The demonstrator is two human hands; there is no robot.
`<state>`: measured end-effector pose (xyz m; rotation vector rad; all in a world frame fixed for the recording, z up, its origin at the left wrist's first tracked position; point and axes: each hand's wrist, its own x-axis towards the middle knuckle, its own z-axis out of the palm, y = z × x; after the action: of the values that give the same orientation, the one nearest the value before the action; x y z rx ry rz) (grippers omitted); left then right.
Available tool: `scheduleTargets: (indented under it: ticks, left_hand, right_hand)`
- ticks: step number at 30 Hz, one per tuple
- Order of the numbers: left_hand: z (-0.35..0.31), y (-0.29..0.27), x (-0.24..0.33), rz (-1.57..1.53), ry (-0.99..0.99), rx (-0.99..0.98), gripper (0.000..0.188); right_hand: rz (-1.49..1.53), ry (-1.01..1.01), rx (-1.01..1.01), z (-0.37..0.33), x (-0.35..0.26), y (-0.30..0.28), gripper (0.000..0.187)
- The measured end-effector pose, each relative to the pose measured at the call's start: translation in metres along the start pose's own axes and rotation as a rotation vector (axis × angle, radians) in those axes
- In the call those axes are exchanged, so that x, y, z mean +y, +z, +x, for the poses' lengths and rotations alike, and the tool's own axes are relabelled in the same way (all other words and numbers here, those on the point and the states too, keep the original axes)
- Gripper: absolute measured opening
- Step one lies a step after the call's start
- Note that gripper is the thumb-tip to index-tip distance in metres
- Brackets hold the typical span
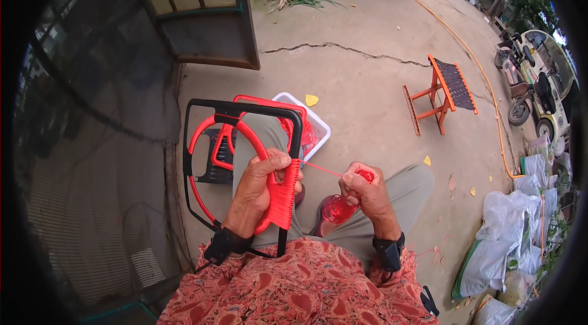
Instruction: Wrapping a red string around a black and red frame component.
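A black rounded frame [211, 104] with a red-wrapped ring inside it stands tilted over my lap. My left hand [254, 187] is closed round its right side, thumb near the top of a dense band of red cord wrapping [283, 205] that joins frame and ring. From that band a taut red strand [321, 169] runs across to my right hand [369, 193]. Those fingers are closed on a bundle of red cord [338, 210], part of which hangs below the fist above my shoe. What lies inside each grip is partly hidden.
Beyond my knees, a white basin [323, 132] holds more red cord and a red-wrapped frame; a black slatted piece [215, 162] lies beside it. An orange folding stool [450, 89] stands front right. Plastic bags [502, 221] and a parked vehicle [545, 92] line the right; a door [202, 12] opens on the left.
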<state>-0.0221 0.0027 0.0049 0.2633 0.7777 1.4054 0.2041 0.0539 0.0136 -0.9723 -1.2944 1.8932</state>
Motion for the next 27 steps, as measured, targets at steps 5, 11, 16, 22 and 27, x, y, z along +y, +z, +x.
scheduleTargets:
  ticks: [5,11,16,22,27]
  left_hand:
    - [0.003,-0.002,-0.002,0.01,-0.005,-0.029,0.015]
    - [-0.01,0.014,0.01,0.102,0.019,-0.029,0.013]
    - [-0.02,0.019,0.016,0.103,0.028,0.029,0.012]
    - [-0.014,0.01,0.017,0.047,-0.058,-0.128,0.014]
    - [-0.006,-0.001,0.013,0.197,-0.006,-0.084,0.018]
  right_hand:
    - [0.187,-0.074,-0.093,0.0,-0.011,0.002,0.021]
    - [0.135,0.02,0.008,0.006,0.011,-0.012,0.02]
    - [0.387,0.173,0.083,-0.011,0.024,-0.01,0.018]
    - [0.288,0.149,-0.049,-0.015,0.016,0.008,0.017]
    - [0.042,0.048,-0.059,0.012,-0.03,0.051,0.02]
